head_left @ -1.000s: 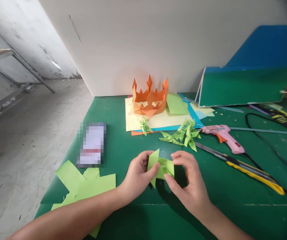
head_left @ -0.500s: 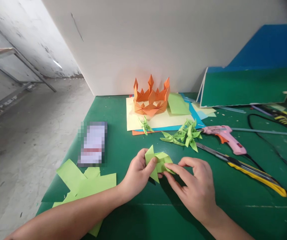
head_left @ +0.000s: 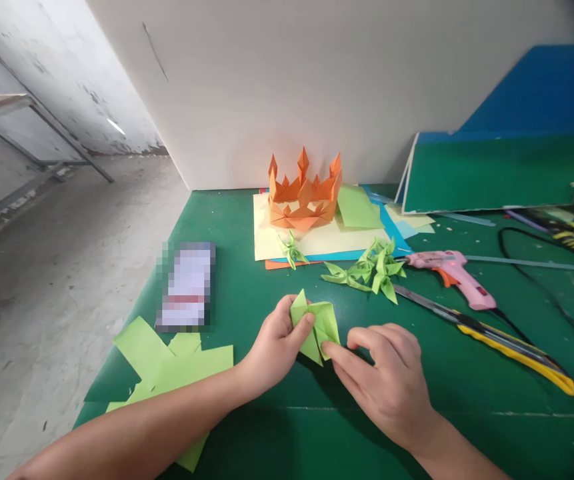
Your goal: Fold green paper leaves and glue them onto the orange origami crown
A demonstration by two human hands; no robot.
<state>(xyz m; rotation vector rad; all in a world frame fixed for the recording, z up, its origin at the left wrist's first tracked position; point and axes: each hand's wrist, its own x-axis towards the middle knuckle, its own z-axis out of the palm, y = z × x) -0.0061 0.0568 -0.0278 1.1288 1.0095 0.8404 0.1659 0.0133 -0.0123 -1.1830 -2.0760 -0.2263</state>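
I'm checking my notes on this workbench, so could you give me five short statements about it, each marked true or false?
1. The left hand holds a folded green paper. True.
2. The glue gun is pink with an orange trigger. True.
3. The right hand is gripping the glue gun. False: it is touching the folded green paper.
4. The orange paper crown stands on a pale yellow sheet. True.
5. The yellow-handled cutter lies to the left of the crown. False: it lies to the right, nearer the person than the glue gun.
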